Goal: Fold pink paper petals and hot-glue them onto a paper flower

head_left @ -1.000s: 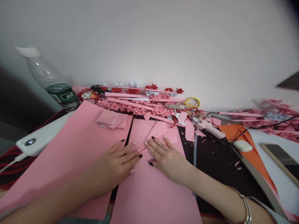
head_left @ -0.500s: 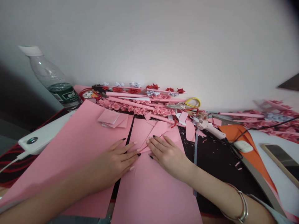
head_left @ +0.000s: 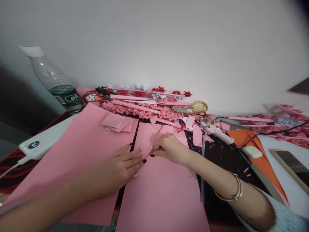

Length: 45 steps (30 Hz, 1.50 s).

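Note:
My left hand (head_left: 122, 169) lies flat with fingers stretched out, spanning the gap between two pink paper sheets. Its fingertips press beside a folded pink paper piece (head_left: 164, 130) on the right-hand pink sheet (head_left: 160, 193). Thumb and fingers of my right hand (head_left: 170, 148) are pinched on the near edge of that piece, just right of the left fingertips. Part of the piece is hidden under the right hand. A small stack of cut pink paper squares (head_left: 113, 121) rests on the left-hand pink sheet (head_left: 79, 161).
Folded paper flowers (head_left: 145, 114) and rolled pink paper sticks line the wall. Scissors (head_left: 185, 110) and a glue gun (head_left: 218, 132) with a glue stick lie behind my right arm. A water bottle (head_left: 66, 93) and white power bank (head_left: 33, 146) stand left; a phone (head_left: 292, 164) lies right.
My right hand has gone from lying flat with fingers spread to pinching the edge of the folded paper, with its wrist raised. The left hand stays in place.

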Available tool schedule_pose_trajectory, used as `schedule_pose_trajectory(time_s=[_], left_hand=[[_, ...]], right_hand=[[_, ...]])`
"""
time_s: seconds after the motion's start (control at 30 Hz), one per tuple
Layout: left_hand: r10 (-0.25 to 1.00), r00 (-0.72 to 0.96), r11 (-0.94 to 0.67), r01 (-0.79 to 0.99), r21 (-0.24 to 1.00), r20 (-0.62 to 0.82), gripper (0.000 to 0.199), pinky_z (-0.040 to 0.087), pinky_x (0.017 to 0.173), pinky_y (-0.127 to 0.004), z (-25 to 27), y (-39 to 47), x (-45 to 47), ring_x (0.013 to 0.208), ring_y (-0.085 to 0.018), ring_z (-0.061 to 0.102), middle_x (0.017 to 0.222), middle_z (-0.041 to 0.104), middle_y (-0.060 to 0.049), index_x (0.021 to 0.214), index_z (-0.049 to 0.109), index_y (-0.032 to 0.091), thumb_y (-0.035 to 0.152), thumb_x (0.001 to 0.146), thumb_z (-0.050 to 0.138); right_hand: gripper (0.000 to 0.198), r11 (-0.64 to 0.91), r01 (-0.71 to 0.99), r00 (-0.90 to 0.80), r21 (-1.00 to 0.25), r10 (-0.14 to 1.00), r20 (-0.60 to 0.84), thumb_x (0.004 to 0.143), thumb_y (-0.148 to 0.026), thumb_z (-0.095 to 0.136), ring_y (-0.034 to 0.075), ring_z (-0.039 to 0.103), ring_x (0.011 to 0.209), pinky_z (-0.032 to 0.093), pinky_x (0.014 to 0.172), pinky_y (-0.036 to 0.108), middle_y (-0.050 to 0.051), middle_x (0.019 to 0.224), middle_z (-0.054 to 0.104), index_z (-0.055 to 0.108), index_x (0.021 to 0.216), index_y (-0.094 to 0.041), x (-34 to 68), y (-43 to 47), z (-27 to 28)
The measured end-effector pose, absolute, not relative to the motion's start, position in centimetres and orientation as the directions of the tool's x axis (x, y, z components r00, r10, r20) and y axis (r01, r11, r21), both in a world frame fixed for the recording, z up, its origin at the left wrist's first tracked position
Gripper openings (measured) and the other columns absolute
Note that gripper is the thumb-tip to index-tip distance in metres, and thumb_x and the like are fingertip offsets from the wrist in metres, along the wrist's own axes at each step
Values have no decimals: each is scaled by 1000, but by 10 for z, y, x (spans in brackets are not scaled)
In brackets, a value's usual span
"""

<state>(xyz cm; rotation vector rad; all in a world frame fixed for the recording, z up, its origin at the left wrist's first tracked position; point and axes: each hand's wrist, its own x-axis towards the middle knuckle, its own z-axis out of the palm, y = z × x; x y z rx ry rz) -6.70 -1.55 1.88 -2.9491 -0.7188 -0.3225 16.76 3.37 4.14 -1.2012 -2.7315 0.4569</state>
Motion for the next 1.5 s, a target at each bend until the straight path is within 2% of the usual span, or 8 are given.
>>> schedule_pose_trajectory(time_s=[0.1, 0.27, 0.47, 0.77, 0.97, 1.17, 1.33, 1.5], left_hand=[[405, 890, -903, 425, -59, 208, 32, 23, 106, -39, 24, -13, -67, 125, -20, 43, 124, 59, -2, 121, 53, 19, 27, 96, 37], [369, 915, -920, 384, -72, 160, 32, 25, 104, -38, 30, -9, -68, 124, -20, 43, 125, 58, -2, 120, 54, 20, 25, 96, 34], [463, 873, -878, 475, -52, 155, 36, 22, 106, -38, 26, -13, -72, 124, -20, 44, 131, 53, 0, 128, 48, 23, 32, 95, 39], [489, 845, -855, 514, -75, 215, 38, 20, 109, -42, 17, -15, -65, 126, -22, 41, 134, 50, -6, 130, 47, 21, 32, 94, 40], [512, 839, -848, 528, -51, 181, 37, 19, 110, -41, 17, -17, -63, 128, -22, 39, 134, 50, -2, 130, 45, 20, 29, 95, 38], [525, 833, -837, 542, -70, 173, 35, 16, 112, -43, 18, -19, -62, 127, -21, 41, 133, 51, -1, 128, 47, 21, 28, 95, 37], [527, 816, -830, 554, -61, 239, 34, 10, 112, -45, 10, -21, -60, 126, -23, 41, 129, 54, -4, 125, 52, 19, 29, 95, 39], [541, 800, -826, 563, -15, 262, 33, 12, 111, -45, 9, -20, -60, 127, -22, 39, 127, 56, -3, 122, 55, 21, 28, 93, 42]], right_hand=[[13, 618, 705, -669, -347, 743, -37, 77, -23, 65, 9, 51, 59, 26, 59, 23, -3, 61, 62, 64, 65, -17, 167, 43, 41], [14, 595, 736, -646, -323, 760, -70, 75, -22, 63, 8, 45, 53, 24, 54, 22, -3, 57, 59, 64, 62, -17, 162, 47, 43], [12, 597, 730, -654, -332, 751, -87, 73, -22, 65, 8, 45, 53, 25, 53, 22, -4, 58, 59, 64, 62, -17, 162, 48, 42], [14, 610, 711, -677, -349, 729, -104, 75, -26, 66, 10, 53, 60, 27, 56, 22, -2, 67, 65, 63, 65, -17, 163, 51, 40], [20, 584, 788, -610, -195, 784, -117, 84, -32, 58, 14, 58, 71, 27, 63, 26, 1, 70, 67, 66, 72, -18, 162, 39, 49], [26, 601, 799, -601, 15, 799, -33, 89, -39, 52, 21, 57, 86, 28, 71, 32, 6, 85, 67, 63, 82, -16, 167, 33, 44], [25, 629, 758, -646, 175, 760, 68, 93, -33, 44, 24, 54, 90, 29, 76, 39, 9, 91, 66, 61, 94, -14, 173, 32, 31], [27, 612, 745, -656, 266, 745, 121, 95, -28, 36, 25, 52, 89, 30, 75, 41, 11, 94, 62, 58, 98, -12, 177, 31, 21]])
